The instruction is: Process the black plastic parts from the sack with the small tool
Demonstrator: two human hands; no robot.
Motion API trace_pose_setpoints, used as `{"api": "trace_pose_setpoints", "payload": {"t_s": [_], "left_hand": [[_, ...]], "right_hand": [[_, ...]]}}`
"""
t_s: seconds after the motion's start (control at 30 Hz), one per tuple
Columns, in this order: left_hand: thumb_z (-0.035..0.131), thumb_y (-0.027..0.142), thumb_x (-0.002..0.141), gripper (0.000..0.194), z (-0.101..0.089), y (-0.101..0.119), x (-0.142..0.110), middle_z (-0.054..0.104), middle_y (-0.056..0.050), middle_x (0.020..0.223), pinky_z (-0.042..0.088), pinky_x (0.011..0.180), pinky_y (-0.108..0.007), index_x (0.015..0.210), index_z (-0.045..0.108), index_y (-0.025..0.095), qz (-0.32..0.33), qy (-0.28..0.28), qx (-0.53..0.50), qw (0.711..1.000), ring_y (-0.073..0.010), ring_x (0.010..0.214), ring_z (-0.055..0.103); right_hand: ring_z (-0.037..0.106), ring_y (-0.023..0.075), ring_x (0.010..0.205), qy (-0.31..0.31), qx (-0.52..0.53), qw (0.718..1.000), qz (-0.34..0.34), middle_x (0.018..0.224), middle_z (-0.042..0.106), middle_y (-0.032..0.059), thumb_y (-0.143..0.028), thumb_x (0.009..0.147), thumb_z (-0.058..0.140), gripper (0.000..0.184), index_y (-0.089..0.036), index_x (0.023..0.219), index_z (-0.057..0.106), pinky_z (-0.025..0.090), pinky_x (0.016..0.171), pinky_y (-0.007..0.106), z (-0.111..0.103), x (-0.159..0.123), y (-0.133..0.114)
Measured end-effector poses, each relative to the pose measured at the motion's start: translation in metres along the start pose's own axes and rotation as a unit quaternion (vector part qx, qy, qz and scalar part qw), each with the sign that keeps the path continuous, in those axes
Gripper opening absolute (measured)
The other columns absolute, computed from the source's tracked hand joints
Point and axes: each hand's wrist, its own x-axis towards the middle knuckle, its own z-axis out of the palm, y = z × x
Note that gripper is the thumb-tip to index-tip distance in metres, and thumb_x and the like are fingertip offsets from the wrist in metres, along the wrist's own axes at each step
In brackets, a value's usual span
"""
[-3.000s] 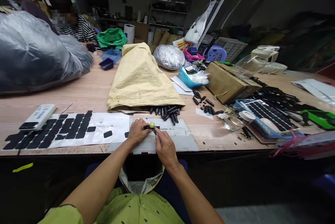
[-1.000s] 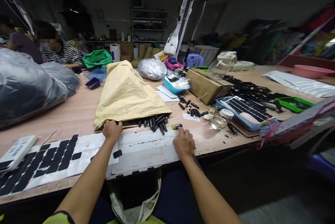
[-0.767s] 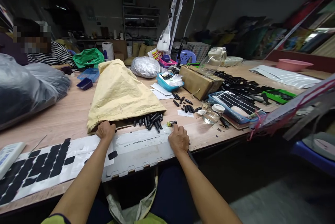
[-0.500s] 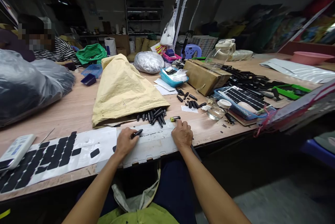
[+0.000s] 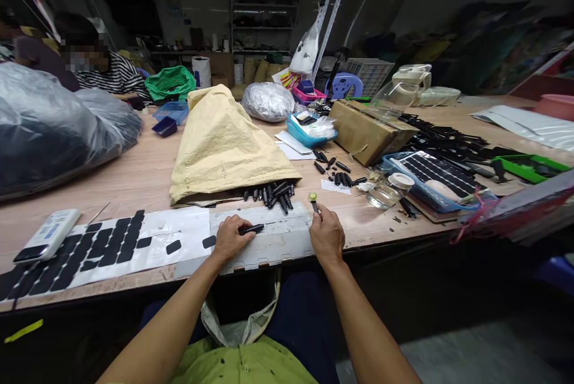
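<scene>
My left hand (image 5: 231, 238) is closed on a slim black handle-shaped piece (image 5: 252, 229), its tip pointing right over the pale board (image 5: 273, 243). At the board's right end, my right hand (image 5: 327, 235) grips a small hammer (image 5: 313, 198) with a round yellow-green face, the head turned up and away from me. The hammer and the black piece are apart. Beyond the board, several similar black pieces (image 5: 280, 194) spill from the mouth of a yellow sack (image 5: 228, 151). A white sheet with black rounded stickers (image 5: 173, 247) lies left of my left hand.
A white device (image 5: 51, 233) rests on the sheet's left side. More black pieces (image 5: 343, 179), a clear jar (image 5: 384, 195), a blue tray (image 5: 392, 162) and a cardboard box (image 5: 368, 136) stand to the right. A large plastic-wrapped bundle (image 5: 58, 133) and a co-worker (image 5: 112, 76) are at left.
The hammer's head has turned, so its yellow-green face now points up and away instead of lying sideways. My left hand still holds the black piece. The view has shifted slightly left.
</scene>
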Motion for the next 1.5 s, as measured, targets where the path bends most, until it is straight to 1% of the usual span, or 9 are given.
{"api": "trace_pose_setpoints", "payload": {"t_s": [0.17, 0.43, 0.57, 0.83, 0.93, 1.03, 1.13, 1.27, 1.5], "left_hand": [[0.071, 0.026, 0.074, 0.014, -0.001, 0.002, 0.001, 0.067, -0.001, 0.089, 0.041, 0.085, -0.035, 0.088, 0.070, 0.024, -0.020, -0.020, 0.005, 1.000, -0.0213, 0.094, 0.057], [0.070, 0.026, 0.075, 0.013, 0.002, 0.001, 0.000, 0.067, -0.001, 0.091, 0.039, 0.085, -0.035, 0.088, 0.070, 0.025, -0.023, -0.016, 0.013, 1.000, -0.0216, 0.095, 0.056], [0.070, 0.025, 0.076, 0.011, 0.003, 0.001, -0.001, 0.068, 0.000, 0.092, 0.039, 0.085, -0.035, 0.087, 0.071, 0.025, -0.019, -0.006, 0.003, 1.000, -0.0209, 0.095, 0.056], [0.071, 0.024, 0.074, 0.013, 0.003, 0.001, -0.001, 0.068, -0.001, 0.091, 0.039, 0.086, -0.035, 0.087, 0.071, 0.024, -0.021, 0.000, -0.007, 1.000, -0.0207, 0.094, 0.056], [0.071, 0.024, 0.073, 0.013, 0.003, 0.002, -0.001, 0.067, -0.001, 0.090, 0.039, 0.086, -0.035, 0.086, 0.071, 0.024, -0.023, 0.000, -0.007, 1.000, -0.0206, 0.094, 0.056], [0.070, 0.023, 0.073, 0.013, 0.003, 0.001, -0.002, 0.066, -0.001, 0.088, 0.039, 0.083, -0.033, 0.085, 0.070, 0.023, -0.022, 0.002, -0.005, 1.000, -0.0207, 0.092, 0.056], [0.069, 0.023, 0.073, 0.013, 0.003, 0.001, -0.002, 0.065, -0.001, 0.088, 0.040, 0.081, -0.033, 0.085, 0.069, 0.022, -0.016, 0.006, 0.000, 1.000, -0.0205, 0.090, 0.055], [0.070, 0.029, 0.073, 0.015, 0.004, 0.000, -0.001, 0.065, -0.002, 0.088, 0.039, 0.081, -0.034, 0.086, 0.068, 0.022, -0.005, 0.003, 0.014, 1.000, -0.0215, 0.090, 0.055], [0.067, 0.032, 0.079, 0.012, 0.004, -0.001, 0.000, 0.065, -0.002, 0.088, 0.040, 0.081, -0.034, 0.086, 0.069, 0.022, 0.003, 0.000, 0.016, 1.000, -0.0214, 0.089, 0.055]], "right_hand": [[0.062, 0.0209, 0.099, -0.121, 0.186, 0.968, -0.116, 0.111, 0.068, 0.0100, -0.030, 0.090, 0.044, 0.037, -0.018, 0.117, 0.066, 0.050, 0.088, 0.035, 0.005, -0.050, -0.024], [0.062, 0.0184, 0.101, -0.145, 0.179, 0.942, -0.243, 0.106, 0.067, 0.0093, -0.023, 0.095, 0.039, 0.038, -0.020, 0.127, 0.061, 0.051, 0.092, 0.033, 0.015, -0.090, -0.052], [0.064, 0.0182, 0.097, -0.141, 0.127, 0.953, -0.237, 0.103, 0.067, 0.0084, -0.020, 0.094, 0.040, 0.038, -0.020, 0.124, 0.063, 0.053, 0.087, 0.031, 0.019, -0.091, -0.049], [0.062, 0.0190, 0.104, -0.134, 0.162, 0.954, -0.212, 0.109, 0.067, 0.0096, -0.024, 0.095, 0.041, 0.038, -0.019, 0.125, 0.063, 0.050, 0.093, 0.033, 0.018, -0.088, -0.041], [0.062, 0.0192, 0.103, -0.137, 0.171, 0.957, -0.189, 0.110, 0.068, 0.0095, -0.026, 0.093, 0.043, 0.037, -0.019, 0.121, 0.065, 0.050, 0.092, 0.032, 0.017, -0.082, -0.034], [0.062, 0.0196, 0.098, -0.095, 0.141, 0.974, -0.151, 0.110, 0.068, 0.0087, -0.026, 0.091, 0.045, 0.037, -0.020, 0.121, 0.066, 0.050, 0.085, 0.031, 0.009, -0.061, -0.024], [0.061, 0.0177, 0.086, -0.064, 0.011, 0.995, -0.071, 0.105, 0.066, 0.0067, -0.023, 0.091, 0.046, 0.037, -0.024, 0.122, 0.066, 0.046, 0.077, 0.029, 0.000, -0.027, -0.009], [0.058, 0.0200, 0.090, -0.066, -0.162, 0.984, 0.021, 0.104, 0.063, 0.0086, -0.019, 0.091, 0.047, 0.039, -0.025, 0.124, 0.065, 0.040, 0.069, 0.029, -0.003, 0.014, 0.012], [0.054, 0.0213, 0.089, 0.017, -0.246, 0.968, -0.044, 0.098, 0.059, 0.0109, -0.021, 0.094, 0.044, 0.036, -0.022, 0.122, 0.065, 0.037, 0.068, 0.030, 0.023, 0.028, 0.028]]}}
